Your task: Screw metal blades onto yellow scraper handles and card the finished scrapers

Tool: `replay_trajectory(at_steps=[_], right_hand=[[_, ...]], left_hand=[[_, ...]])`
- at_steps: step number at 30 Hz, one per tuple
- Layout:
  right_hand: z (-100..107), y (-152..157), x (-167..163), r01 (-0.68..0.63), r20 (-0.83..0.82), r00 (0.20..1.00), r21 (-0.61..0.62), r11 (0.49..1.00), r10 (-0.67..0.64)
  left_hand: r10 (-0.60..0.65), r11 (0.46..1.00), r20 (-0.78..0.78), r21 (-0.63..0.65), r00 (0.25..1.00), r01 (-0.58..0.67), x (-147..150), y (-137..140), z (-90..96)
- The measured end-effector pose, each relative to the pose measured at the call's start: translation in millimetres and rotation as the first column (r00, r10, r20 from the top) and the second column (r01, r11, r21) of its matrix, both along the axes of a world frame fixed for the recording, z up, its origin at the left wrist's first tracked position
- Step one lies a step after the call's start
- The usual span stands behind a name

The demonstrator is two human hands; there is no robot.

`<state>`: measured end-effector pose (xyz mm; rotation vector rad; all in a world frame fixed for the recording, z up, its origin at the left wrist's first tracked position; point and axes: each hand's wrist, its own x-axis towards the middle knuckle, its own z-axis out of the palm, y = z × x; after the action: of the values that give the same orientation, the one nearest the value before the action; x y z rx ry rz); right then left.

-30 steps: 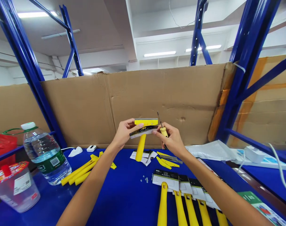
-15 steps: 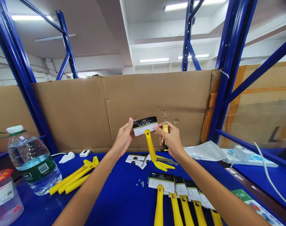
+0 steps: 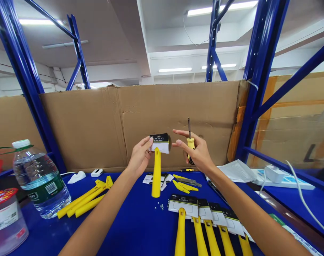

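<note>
My left hand pinches the edge of a black-and-white card sleeve on a scraper, whose yellow handle hangs straight down over the table. To the right, my right hand holds a screwdriver with a pale yellow handle in its lower fingers, the shaft pointing up. Its thumb and forefinger stretch toward the sleeve, apart from it. Below lie several sleeved scrapers in a row, handles toward me. Small nuts are scattered beside them. Bare yellow handles lie at the left.
Behind the hands lie loose card sleeves, flat yellow pieces and another screwdriver. A water bottle and a plastic tub stand left. A plastic bag and power strip lie right. Cardboard walls the back.
The scraper has turned so its handle hangs straight, and moved slightly left with my left hand. My right hand has let go of the sleeve and drawn away, still holding the screwdriver.
</note>
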<state>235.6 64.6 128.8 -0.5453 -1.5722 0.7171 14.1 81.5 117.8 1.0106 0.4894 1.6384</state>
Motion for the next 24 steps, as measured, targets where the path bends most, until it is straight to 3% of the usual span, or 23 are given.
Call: replay_trajectory(at_steps=[3,6,9,13,16,19,24], right_hand=[[7.7,-6.4,1.8,-0.044,0.129,0.991,-0.003,0.999,0.044],[9.9,-10.9,-0.4,-0.055,0.272,0.961,0.0,0.998,0.053],[7.1,-14.2,-2.4,-0.081,0.334,0.939,-0.004,0.997,0.078],[5.7,-17.2,1.1,-0.112,0.362,0.918,-0.157,0.981,0.163],[10.7,-13.8,8.8,0.031,0.426,0.905,-0.051,0.998,-0.006],[16.6,-4.9,18.4,0.198,0.416,0.877,0.145,0.969,-0.242],[17.9,11.6,30.9,0.32,0.359,0.868,0.128,0.939,-0.345]], left_hand=[[-0.234,0.948,0.037,-0.216,0.972,0.236,2.8,-0.6,-6.2],[-0.434,0.849,0.107,-0.282,0.894,0.446,14.6,-9.2,-14.3],[-0.494,0.816,0.155,-0.257,0.856,0.518,31.4,-22.6,-20.0],[-0.582,0.751,0.112,-0.305,0.806,0.585,45.7,-31.7,-23.5],[-0.615,0.711,0.019,-0.419,0.788,0.565,46.5,-26.7,-28.4],[-0.587,0.73,-0.07,-0.477,0.807,0.49,44.1,-18.8,-35.0],[-0.5,0.831,-0.161,-0.367,0.851,0.418,44.7,-12.4,-41.7]])
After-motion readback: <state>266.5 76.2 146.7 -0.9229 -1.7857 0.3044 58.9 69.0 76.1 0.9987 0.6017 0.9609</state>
